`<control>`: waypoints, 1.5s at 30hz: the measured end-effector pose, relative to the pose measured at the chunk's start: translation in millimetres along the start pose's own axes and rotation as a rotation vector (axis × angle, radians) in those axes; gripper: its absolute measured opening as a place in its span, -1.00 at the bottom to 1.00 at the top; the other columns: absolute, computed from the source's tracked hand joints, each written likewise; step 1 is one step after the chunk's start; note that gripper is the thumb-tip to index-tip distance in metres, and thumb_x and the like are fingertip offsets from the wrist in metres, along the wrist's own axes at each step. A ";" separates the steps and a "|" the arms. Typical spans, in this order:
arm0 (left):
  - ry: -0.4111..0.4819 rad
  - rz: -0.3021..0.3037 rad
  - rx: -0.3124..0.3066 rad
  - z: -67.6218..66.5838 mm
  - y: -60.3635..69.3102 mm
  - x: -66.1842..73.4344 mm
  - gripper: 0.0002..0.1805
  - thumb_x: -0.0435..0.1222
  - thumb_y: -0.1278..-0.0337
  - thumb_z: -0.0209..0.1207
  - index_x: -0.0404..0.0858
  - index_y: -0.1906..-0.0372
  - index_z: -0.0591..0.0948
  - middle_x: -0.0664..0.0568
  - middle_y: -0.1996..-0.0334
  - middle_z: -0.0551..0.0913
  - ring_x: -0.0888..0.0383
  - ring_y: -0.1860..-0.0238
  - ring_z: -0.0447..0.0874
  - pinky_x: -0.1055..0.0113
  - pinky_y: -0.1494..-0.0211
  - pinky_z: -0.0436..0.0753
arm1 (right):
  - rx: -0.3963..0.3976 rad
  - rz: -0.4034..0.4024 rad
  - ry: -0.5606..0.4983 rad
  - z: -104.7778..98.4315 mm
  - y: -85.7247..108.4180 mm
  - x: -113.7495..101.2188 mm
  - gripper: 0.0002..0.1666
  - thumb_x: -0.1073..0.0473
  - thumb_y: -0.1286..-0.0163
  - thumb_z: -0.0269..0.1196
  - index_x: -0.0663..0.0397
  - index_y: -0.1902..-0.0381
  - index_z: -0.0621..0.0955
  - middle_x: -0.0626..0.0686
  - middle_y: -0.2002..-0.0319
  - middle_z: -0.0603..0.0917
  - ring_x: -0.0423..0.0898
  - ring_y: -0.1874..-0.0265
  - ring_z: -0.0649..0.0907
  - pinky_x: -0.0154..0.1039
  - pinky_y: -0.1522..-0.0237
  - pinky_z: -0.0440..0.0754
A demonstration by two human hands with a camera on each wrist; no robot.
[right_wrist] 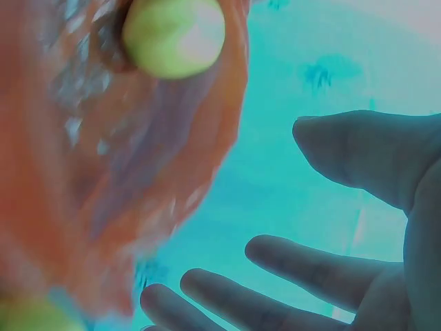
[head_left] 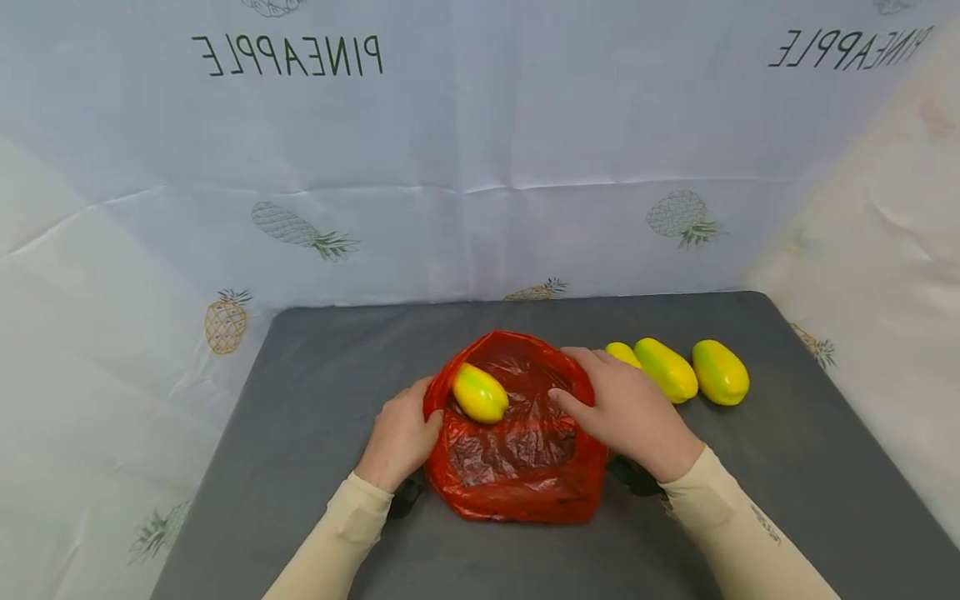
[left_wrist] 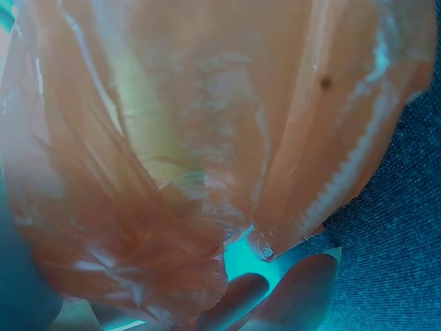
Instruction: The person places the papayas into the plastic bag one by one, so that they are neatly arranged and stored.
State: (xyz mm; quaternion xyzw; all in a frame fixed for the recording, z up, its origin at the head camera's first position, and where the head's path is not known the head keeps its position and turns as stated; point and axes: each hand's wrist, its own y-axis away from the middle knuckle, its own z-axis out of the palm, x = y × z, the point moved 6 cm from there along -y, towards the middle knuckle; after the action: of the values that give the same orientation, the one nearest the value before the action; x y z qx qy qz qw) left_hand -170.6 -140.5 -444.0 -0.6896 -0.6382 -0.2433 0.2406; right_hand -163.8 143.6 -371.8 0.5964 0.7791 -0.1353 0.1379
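Note:
A red plastic bag [head_left: 517, 500] lies on the table with its mouth spread wide. Inside, by its left wall, rests a smooth yellow-green oblong fruit [head_left: 481, 393]. My left hand [head_left: 399, 437] grips the left rim, thumb on the inner side and fingers behind the plastic. In the left wrist view the crumpled bag [left_wrist: 207, 124] covers most of that hand; some fingertips [left_wrist: 296, 293] show below. My right hand [head_left: 633, 408] hovers at the right rim, its thumb over the opening. The right wrist view shows its fingers [right_wrist: 303, 269] straight and spread, apart from the bag [right_wrist: 186, 172].
Right of the bag lie three more yellow-green fruits: one partly hidden [head_left: 622, 353] behind the right hand, one beside it [head_left: 666, 371], and one farthest right [head_left: 721, 372]. The grey table [head_left: 337, 358] ends at a pineapple-print cloth [head_left: 420, 242].

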 end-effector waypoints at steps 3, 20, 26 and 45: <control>0.002 -0.015 0.003 -2.1 1.0 -3.9 -0.48 -0.31 -0.42 0.30 -0.31 -0.42 0.58 -0.19 -0.16 0.77 -0.11 -0.02 0.80 -0.11 -0.18 0.81 | 0.018 0.030 -0.007 -10.2 14.5 15.5 -0.18 -0.30 -0.51 0.35 0.04 -0.52 0.52 0.17 -0.33 0.72 0.14 -0.09 0.80 0.20 -0.05 0.80; 0.001 -0.033 -0.012 -3.1 1.1 -7.1 -0.46 -0.30 -0.43 0.30 -0.31 -0.44 0.57 -0.19 -0.17 0.77 -0.09 -0.01 0.81 -0.11 -0.15 0.83 | 0.014 0.336 0.023 4.3 79.7 94.7 0.05 -0.49 -0.50 0.22 0.28 -0.51 0.47 0.50 -0.34 0.59 0.45 -0.18 0.65 0.45 -0.04 0.65; 0.009 -0.036 -0.020 -0.9 1.0 -5.5 -0.46 -0.30 -0.42 0.31 -0.31 -0.43 0.57 -0.18 -0.17 0.77 -0.08 0.00 0.81 -0.10 -0.15 0.83 | -0.037 0.417 0.002 15.0 85.5 110.6 0.23 -0.63 -0.44 0.15 0.33 -0.55 0.40 0.55 -0.37 0.53 0.49 -0.20 0.62 0.50 -0.08 0.61; 0.003 -0.017 -0.010 1.1 -0.9 -1.9 -0.49 -0.31 -0.41 0.32 -0.31 -0.40 0.59 -0.17 -0.11 0.79 -0.04 0.06 0.82 -0.09 -0.09 0.85 | -0.048 0.453 -0.024 26.7 84.1 116.7 0.23 -0.59 -0.45 0.19 0.36 -0.57 0.34 0.53 -0.35 0.55 0.33 -0.04 0.69 0.39 0.06 0.62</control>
State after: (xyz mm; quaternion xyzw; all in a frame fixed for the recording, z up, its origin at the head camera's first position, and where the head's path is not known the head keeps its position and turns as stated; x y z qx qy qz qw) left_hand -171.6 -141.2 -446.0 -0.6849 -0.6425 -0.2497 0.2361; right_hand -110.3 258.9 -444.3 0.7509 0.6266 -0.0894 0.1884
